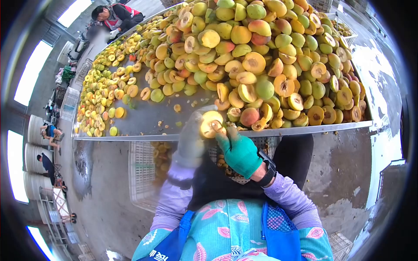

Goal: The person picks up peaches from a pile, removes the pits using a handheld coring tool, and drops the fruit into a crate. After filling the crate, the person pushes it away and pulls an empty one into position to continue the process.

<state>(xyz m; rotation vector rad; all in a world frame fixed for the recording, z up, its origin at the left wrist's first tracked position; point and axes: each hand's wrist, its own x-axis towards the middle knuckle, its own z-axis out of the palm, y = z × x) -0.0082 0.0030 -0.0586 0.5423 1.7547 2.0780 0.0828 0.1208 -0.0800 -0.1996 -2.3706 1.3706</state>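
In front of my body, just over the near edge of a metal table (pixel 143 117), my left hand (pixel 191 135) holds a halved yellow fruit (pixel 212 123), its cut face up. This hand wears a pale glove and is smeared by motion. My right hand (pixel 240 152), in a green glove with bare fingertips, has its fingers pinched at the fruit's brown centre; whether a small tool is between them cannot be made out. Beyond both hands, a large heap of halved fruit (pixel 244 65) covers the right of the table, and smaller pieces (pixel 102 98) lie at the left.
Below the table edge stand a white crate (pixel 141 167) and another crate with fruit pieces between my knees. A person (pixel 116 19) in a red and dark vest sits at the table's far left corner. Two more people are farther left, near large white tubs (pixel 32 154).
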